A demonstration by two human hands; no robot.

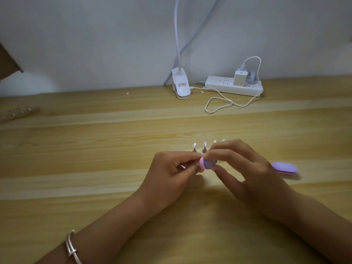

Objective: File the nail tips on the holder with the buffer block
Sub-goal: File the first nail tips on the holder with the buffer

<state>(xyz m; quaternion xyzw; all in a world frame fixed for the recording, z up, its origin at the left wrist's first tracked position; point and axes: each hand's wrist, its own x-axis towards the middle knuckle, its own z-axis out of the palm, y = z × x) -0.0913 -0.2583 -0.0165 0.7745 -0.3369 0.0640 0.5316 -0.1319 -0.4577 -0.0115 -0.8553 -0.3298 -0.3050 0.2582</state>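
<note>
Pale grey wall (95, 35) behind light wooden table (95, 149), with clip lamp (181, 84) and power strip (232, 85).

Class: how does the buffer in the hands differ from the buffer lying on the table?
The held buffer is pinched by the right hand; the table buffer lies untouched. The held buffer points end-on at the camera; the table buffer shows its long side. Both are purple and pink.

Left hand (171, 172) fingers (185, 155) pinched, right hand (251, 168) gripping buffer block (207, 164), forearms converging
</note>
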